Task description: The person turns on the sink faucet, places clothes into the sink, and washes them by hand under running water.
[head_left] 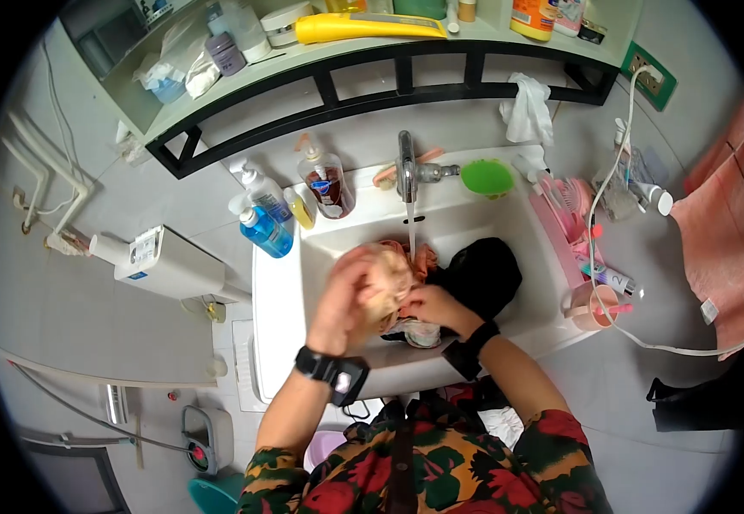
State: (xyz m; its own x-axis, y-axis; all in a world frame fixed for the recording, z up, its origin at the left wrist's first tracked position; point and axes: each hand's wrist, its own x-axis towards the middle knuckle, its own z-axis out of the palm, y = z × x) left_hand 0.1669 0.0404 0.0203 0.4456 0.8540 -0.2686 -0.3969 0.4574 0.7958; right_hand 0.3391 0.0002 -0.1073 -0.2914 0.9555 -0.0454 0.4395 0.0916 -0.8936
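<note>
Water runs from the faucet [407, 167] into the white sink [526, 330]. My left hand [342, 295], blurred by motion, holds a wet pale peach cloth [386, 278] on the left side of the basin. Close to its right, my right hand [434, 306] has its fingers closed at the edge of that cloth, its fingertips partly hidden. A black cloth [481, 272] lies in the basin on the right, beyond my right hand. Below the hands is a whitish piece of fabric [421, 333].
Bottles, including a blue one [266, 232] and a brown pump bottle [329, 184], line the sink's left rim. A green soap dish [487, 178] sits behind. On the right are a pink holder [560, 236], a cup [593, 308] and a hanging white cable [593, 231].
</note>
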